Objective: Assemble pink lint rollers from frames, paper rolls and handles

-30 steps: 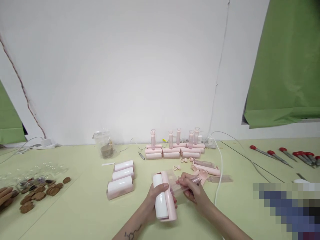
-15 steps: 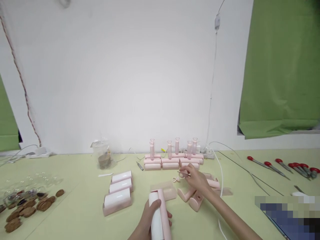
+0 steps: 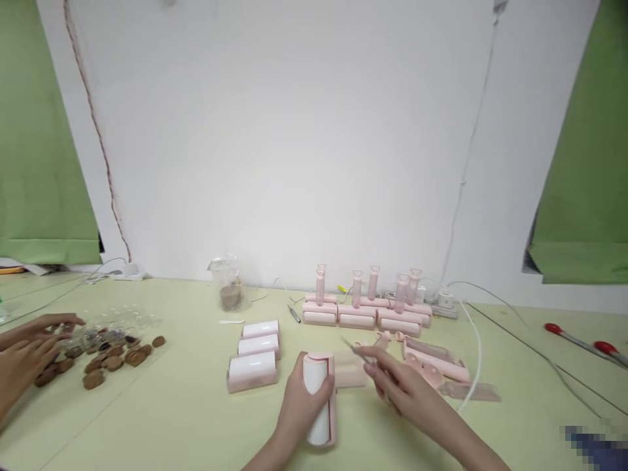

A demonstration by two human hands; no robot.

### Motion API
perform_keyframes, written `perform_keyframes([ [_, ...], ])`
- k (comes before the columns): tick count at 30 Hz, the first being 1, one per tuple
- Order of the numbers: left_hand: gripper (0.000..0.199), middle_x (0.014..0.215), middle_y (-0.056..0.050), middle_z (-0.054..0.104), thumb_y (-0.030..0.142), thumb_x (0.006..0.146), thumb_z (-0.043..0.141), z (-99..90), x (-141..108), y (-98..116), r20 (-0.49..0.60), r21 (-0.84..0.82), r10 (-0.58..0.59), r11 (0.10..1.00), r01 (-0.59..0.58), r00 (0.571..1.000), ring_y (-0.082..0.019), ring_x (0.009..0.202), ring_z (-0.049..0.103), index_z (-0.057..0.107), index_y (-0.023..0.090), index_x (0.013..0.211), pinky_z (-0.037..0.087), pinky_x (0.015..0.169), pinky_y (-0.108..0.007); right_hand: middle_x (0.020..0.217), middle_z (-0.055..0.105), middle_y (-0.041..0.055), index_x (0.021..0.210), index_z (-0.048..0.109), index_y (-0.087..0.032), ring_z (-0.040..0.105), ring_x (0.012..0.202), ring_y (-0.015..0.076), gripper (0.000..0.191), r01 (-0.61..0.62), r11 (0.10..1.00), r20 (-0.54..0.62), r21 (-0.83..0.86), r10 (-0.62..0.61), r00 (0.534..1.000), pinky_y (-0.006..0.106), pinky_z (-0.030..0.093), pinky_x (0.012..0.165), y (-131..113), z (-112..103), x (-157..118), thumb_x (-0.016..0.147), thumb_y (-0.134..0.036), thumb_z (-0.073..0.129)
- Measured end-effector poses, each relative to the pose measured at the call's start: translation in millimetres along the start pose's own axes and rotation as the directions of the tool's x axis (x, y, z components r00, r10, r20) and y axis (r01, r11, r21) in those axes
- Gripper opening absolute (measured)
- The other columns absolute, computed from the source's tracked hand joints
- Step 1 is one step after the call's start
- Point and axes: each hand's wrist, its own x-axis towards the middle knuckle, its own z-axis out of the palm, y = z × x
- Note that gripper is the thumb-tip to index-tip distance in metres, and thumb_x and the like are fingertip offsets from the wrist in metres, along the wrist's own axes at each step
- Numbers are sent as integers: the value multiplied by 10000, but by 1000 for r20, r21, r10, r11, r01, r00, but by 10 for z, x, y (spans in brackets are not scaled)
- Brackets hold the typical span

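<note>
My left hand (image 3: 301, 399) is wrapped round a pink-cased lint roller (image 3: 318, 412) with a white roll, its end tilted up towards me. In my right hand (image 3: 400, 386), just to the right of it, is a slim, pointed metal tool (image 3: 354, 348); fingers hide its rear part, so I cannot tell whether it is a knife or tweezers. Its tip is apart from the roller. Behind both hands lies a clear pinkish cover (image 3: 349, 370). Pink roller parts (image 3: 436, 361) lie loose beyond my right hand, with small pink pieces beside them.
Three white rolls in pink trays (image 3: 252, 366) lie to the left. Pink rollers with upright handles (image 3: 358, 317) stand in rows at the back. A white cable (image 3: 475, 353) crosses the right side. Another person's hands (image 3: 29, 353) are over brown discs (image 3: 112, 363). Red-handled tools (image 3: 579, 339) lie right.
The view has turned left, bringing another person's hands into sight. My right hand has come back from the loose pink parts towards the roller, holding the metal tool. My left hand still grips the roller.
</note>
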Motion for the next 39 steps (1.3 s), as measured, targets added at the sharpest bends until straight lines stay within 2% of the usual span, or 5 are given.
perform_keyframes([
  [11, 149, 679, 21, 534, 343, 744, 512, -59, -10, 171, 9, 193, 93, 977, -93, 996, -158, 627, 524, 454, 211, 782, 395, 573, -235, 710, 617, 17, 1112, 539, -354, 596, 588, 184, 343, 111, 937, -60, -330, -138, 989, 253, 380, 485, -168, 166, -116, 861, -361, 304],
  [15, 141, 770, -7, 564, 323, 743, 513, -31, -39, 145, 24, 233, 132, 963, -134, 991, -175, 712, 538, 481, 205, 816, 404, 633, -249, 803, 655, 5, 1143, 495, -347, 614, 702, 183, 340, 130, 967, -5, -217, -134, 991, 245, 410, 561, -200, 195, -126, 878, -353, 282],
  [20, 171, 758, -8, 558, 342, 754, 490, 8, -71, 108, 45, 233, 115, 965, -123, 992, -167, 682, 531, 469, 193, 834, 408, 614, -255, 615, 626, -34, 1273, 330, -365, 582, 566, 163, 396, 114, 971, -43, -208, -125, 991, 217, 376, 495, -206, 279, -158, 883, -324, 279],
  [33, 253, 602, 49, 484, 366, 664, 584, 131, 9, 98, -186, 154, 45, 988, -16, 982, -124, 547, 493, 402, 200, 722, 396, 500, -211, 802, 664, 20, 1319, 288, -287, 589, 624, 167, 454, 113, 994, -105, -12, -113, 988, 232, 422, 548, -235, 512, -151, 871, -233, 232],
  [39, 281, 606, 40, 507, 377, 628, 619, 202, 142, 185, -193, 35, 6, 999, 1, 981, -130, 562, 498, 447, 185, 740, 403, 523, -218, 582, 598, -21, 1205, 453, -295, 548, 521, 157, 399, -25, 994, -215, 109, 49, 975, 220, 387, 492, -226, 256, -91, 839, -397, 331],
])
